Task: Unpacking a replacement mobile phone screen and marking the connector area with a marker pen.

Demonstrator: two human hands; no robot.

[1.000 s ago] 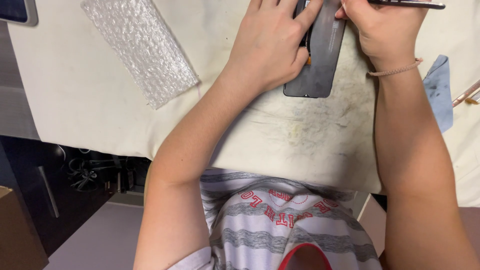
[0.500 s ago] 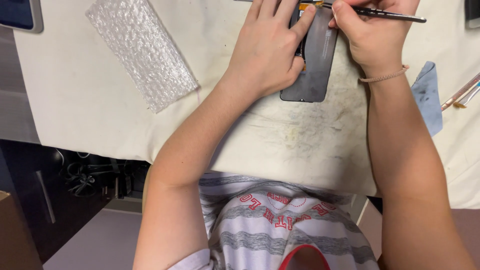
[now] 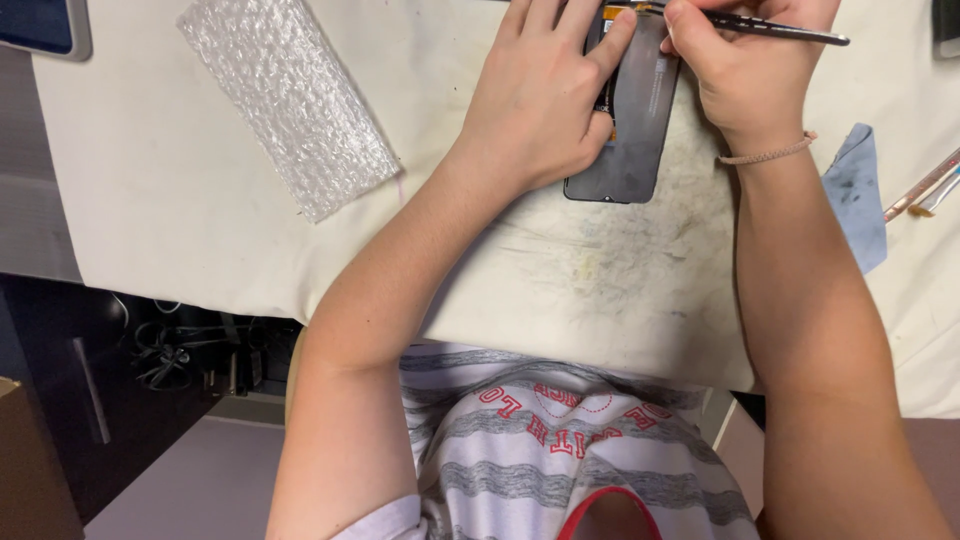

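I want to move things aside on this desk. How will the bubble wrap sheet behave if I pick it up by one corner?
The bubble wrap sheet will probably droop and fold, since it looks thin, soft and lies flat on the cloth-covered table. It is likely very light for its size, being clear film full of air pockets. It should not roll or break.

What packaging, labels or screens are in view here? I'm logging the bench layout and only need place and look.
Bubble wrap sheet: upper left on the cream mat, clear, oblong, lying slantwise.
Opened phone: top centre under both hands, dark slab with pale label patches.
Screen device: top left corner, dark blue face, grey rim.
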